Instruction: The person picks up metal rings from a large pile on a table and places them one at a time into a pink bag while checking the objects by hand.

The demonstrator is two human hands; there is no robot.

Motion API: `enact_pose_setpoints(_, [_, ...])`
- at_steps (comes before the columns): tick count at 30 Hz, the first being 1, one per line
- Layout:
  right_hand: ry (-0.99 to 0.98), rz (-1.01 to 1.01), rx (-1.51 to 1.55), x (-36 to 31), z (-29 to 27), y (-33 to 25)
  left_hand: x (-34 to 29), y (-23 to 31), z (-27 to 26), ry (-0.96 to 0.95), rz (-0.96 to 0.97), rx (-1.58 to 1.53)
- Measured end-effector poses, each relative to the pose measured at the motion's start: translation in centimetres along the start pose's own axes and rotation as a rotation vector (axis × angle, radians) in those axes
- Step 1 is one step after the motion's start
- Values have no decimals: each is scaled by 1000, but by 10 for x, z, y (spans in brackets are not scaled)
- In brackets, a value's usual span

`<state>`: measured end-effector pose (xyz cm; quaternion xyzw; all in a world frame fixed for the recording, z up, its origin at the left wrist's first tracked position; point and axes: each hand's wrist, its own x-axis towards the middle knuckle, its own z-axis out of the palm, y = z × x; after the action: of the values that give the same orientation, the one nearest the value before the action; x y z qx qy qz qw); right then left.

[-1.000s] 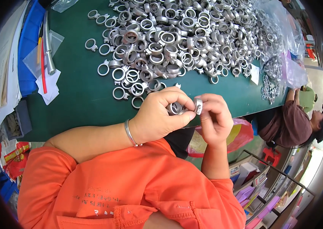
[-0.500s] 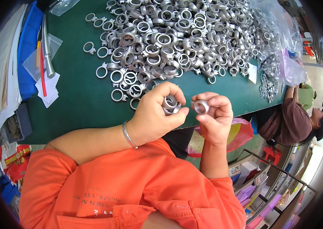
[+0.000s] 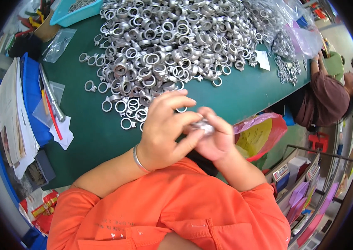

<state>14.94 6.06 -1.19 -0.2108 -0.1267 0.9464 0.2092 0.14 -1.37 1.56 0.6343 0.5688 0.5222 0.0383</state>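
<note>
My left hand [image 3: 166,127], with a silver bangle [image 3: 139,159] at its wrist, curls over beside my right hand [image 3: 216,139]. Between them is a cluster of blurred grey metal rings [image 3: 204,126]. The left thumb and fingers grip it from one side, while the right fingers close round it from the other. How many rings are there is hidden by the fingers and the motion blur. Just beyond my hands lies a large heap of metal rings [image 3: 155,58], each with a small lug, on the green tabletop [image 3: 80,154].
At the left are a blue tray [image 3: 34,100], stacked papers [image 3: 13,121], a red stick [image 3: 54,121] and a metal rod [image 3: 51,93]. A turquoise basket [image 3: 76,16] stands far left. To the right sit plastic bags [image 3: 306,39] and a co-worker [image 3: 326,93]. A pink-yellow bag [image 3: 262,135] hangs below the table edge.
My hands have come together, the right one moving left to meet the left with its ring. The view has shifted, showing more of the table's far left.
</note>
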Motion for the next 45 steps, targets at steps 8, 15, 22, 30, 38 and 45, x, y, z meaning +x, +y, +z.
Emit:
enact_pose_setpoints(8, [775,-597,18,-90,-110,-97,-6,0,9,143,-85,-246])
enact_pose_setpoints(15, [1196,-168,169,-70,-367,-60,-6,-7,11,179,-113,-271])
enact_pose_setpoints(22, [1088,-542,46,-48,-351,-82,-10,-15,9,172,-123,-250])
enact_pose_setpoints(30, [810,-1370,-1434,-31,-94,-117,-14,-11,14,147,-139,-312])
enact_pose_setpoints(38, [468,-780,-2433,24,-4,-67,-12,0,10,15,-350,-435])
enact_pose_setpoints(45, [57,-336,-1423,-4,10,-43,-16,1,15,-61,-673,-601])
